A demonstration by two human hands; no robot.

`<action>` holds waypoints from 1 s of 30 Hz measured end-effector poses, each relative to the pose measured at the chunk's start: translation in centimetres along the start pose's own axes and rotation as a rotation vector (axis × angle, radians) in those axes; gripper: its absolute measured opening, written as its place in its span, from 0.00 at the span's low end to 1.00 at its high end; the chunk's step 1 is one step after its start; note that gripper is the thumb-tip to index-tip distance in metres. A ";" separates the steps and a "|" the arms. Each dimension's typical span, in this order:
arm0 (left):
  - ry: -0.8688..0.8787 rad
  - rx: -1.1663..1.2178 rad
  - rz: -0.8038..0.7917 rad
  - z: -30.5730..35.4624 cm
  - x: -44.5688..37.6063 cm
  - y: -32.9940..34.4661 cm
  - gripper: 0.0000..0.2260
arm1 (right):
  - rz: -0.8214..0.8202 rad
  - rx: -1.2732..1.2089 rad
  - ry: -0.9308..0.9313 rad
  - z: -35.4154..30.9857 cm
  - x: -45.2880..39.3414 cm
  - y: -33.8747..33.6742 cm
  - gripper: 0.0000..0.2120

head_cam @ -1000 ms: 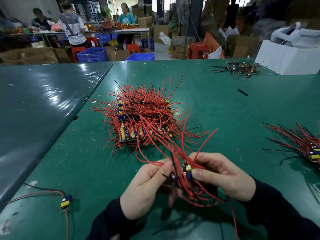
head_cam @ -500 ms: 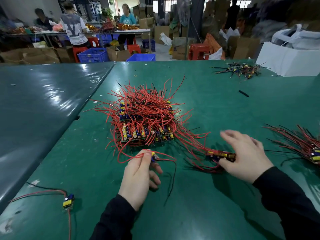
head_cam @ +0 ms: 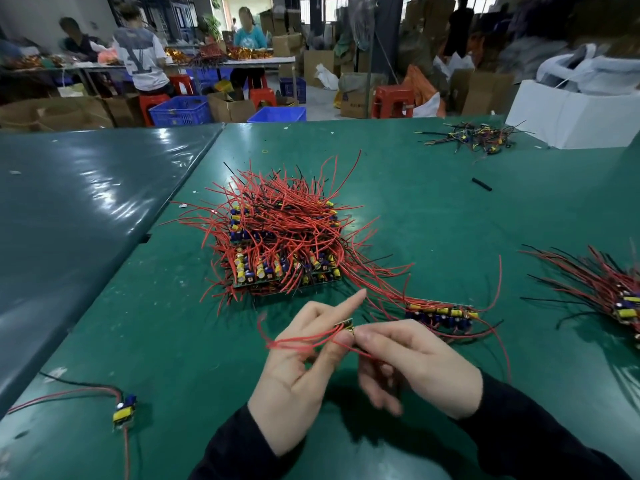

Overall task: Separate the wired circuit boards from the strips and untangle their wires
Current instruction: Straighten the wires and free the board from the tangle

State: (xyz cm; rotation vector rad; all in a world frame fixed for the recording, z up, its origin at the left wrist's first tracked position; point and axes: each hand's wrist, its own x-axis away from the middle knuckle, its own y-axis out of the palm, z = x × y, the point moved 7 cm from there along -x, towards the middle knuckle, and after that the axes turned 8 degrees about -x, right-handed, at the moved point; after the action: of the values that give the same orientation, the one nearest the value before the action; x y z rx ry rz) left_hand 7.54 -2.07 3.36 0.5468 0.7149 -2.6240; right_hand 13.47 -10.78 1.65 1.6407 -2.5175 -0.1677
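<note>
One small board (head_cam: 343, 328) was pinched between the fingers of both hands, left hand (head_cam: 298, 368) and right hand (head_cam: 415, 362); the big tangled pile (head_cam: 280, 237) and a strip (head_cam: 441, 311) remained, with some finished boards (head_cam: 620, 292) aside.

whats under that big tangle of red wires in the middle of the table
Under the red wire tangle sit stacked circuit board strips with yellow and blue parts, showing at the near edge. How many layers, and the boards farther back, stay covered by the wires.
</note>
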 end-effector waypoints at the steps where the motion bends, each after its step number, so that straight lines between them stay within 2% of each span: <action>1: -0.019 0.055 -0.009 0.0 0.0 0.1 0.18 | -0.011 0.040 0.004 0.1 0.0 0.1 0.16; 5: -0.092 0.265 -0.030 -0.2 -0.2 -0.3 0.21 | -0.065 0.032 -0.006 -0.2 0.0 0.5 0.14; 10: -0.011 0.148 0.075 0.4 -0.3 -1.7 0.09 | -0.173 0.051 0.058 0.0 0.4 1.0 0.12; 12: -0.007 0.121 0.089 0.3 -0.2 -1.6 0.07 | -0.157 0.098 0.041 0.2 0.3 1.2 0.10; 15: -0.057 0.169 0.123 -0.2 -0.1 -1.5 0.06 | -0.109 0.082 -0.026 0.2 0.1 1.2 0.14; 20: -0.108 0.298 0.186 -0.7 0.0 -2.0 0.05 | -0.092 0.134 -0.074 -0.3 0.3 1.0 0.07; 22: -0.110 0.305 0.188 -0.7 0.0 -2.0 0.06 | -0.072 0.258 -0.105 -0.6 0.5 0.7 0.08; 25: -0.129 0.272 0.210 -0.8 0.2 -2.0 0.06 | -0.046 0.582 -0.216 -1.1 0.7 0.6 0.12; 28: -0.188 0.220 0.198 -1.3 0.3 -1.6 0.04 | -0.028 0.882 -0.313 -1.2 0.8 0.8 0.10; 30: -0.267 0.210 0.180 -1.9 0.3 -1.4 0.03 | -0.016 0.959 -0.313 -0.9 0.7 0.8 0.09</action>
State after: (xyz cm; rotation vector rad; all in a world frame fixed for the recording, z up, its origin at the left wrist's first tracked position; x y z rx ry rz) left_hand 7.18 -0.02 2.25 0.2919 0.2954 -2.5488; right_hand 12.63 -11.09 2.72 2.0168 -3.0442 1.0090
